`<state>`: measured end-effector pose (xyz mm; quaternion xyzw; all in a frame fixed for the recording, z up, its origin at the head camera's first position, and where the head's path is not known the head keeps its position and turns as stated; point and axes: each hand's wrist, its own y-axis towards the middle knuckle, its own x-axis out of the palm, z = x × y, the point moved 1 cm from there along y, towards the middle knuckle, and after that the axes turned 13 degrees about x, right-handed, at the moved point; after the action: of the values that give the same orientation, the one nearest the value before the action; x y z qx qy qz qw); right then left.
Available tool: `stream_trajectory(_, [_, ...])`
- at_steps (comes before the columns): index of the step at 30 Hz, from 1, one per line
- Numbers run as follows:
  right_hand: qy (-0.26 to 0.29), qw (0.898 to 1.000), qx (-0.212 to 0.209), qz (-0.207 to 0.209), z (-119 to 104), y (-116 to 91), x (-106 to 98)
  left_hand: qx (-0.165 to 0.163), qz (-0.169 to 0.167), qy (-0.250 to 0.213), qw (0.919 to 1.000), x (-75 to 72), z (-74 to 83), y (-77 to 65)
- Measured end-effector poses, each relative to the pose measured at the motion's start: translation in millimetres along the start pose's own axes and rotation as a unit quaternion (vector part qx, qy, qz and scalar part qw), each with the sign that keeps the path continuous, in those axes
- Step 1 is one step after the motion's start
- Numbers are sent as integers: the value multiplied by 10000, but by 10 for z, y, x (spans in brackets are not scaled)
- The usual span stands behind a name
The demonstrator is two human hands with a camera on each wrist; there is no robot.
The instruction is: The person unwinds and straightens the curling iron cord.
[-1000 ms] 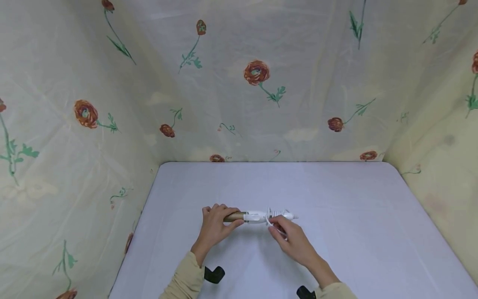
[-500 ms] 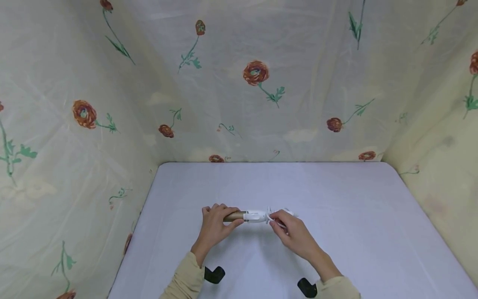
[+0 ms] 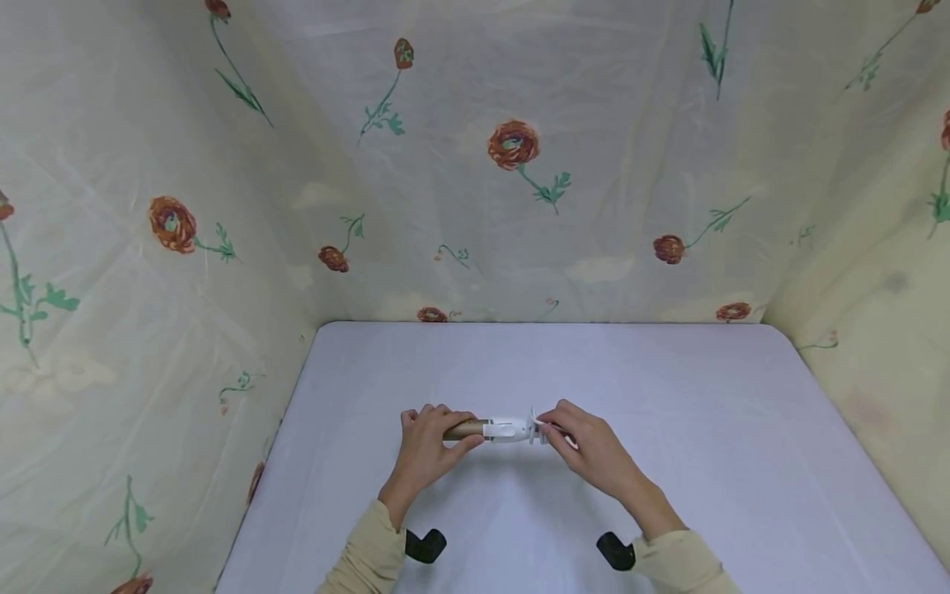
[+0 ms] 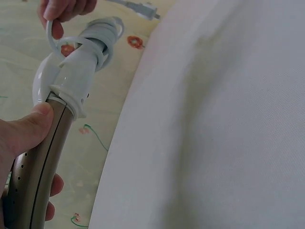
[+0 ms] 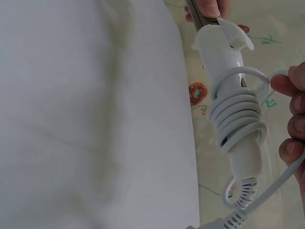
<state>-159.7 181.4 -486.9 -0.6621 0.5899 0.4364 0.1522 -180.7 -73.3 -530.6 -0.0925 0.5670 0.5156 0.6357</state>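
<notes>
A curling iron [image 3: 508, 430] with a white handle and a bronze barrel [image 4: 35, 167] lies crosswise between the hands, held above the table. My left hand [image 3: 430, 445] grips the barrel, thumb along it near the white handle. Several coils of white cord [image 5: 236, 112] are wound round the handle. With thumb and fingertips, my right hand [image 3: 594, 450] pinches a loop of that cord beside the handle. Part of the cord also runs past the curled fingers of this hand in the right wrist view. The plug [image 4: 143, 9] hangs beyond the handle's end in the left wrist view.
A white-covered table [image 3: 668, 388] lies beneath the hands. Flower-printed cloth [image 3: 512, 206] stands behind it and on both sides. Black camera mounts [image 3: 425, 546] stick out from the wrists.
My right hand has moved slightly up and to the right with the pinched cord, now covering more of the handle in the head view. My left hand stays put on the barrel.
</notes>
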Motion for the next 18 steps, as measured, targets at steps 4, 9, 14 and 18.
stream_trajectory(4, [20,9999,-120,86,42,49,-40,12,-19,19,10000,-2,0,-4])
stream_trajectory(9, [-14,9997,-215,69,85,121,-80,49,0,24,10000,-25,5,11])
stream_trajectory(14, [83,9995,-318,31,143,180,-114,52,-77,35,10000,-49,13,17])
stream_trajectory(18, [211,9984,-515,46,208,219,-128,48,-144,-27,9999,-49,14,1])
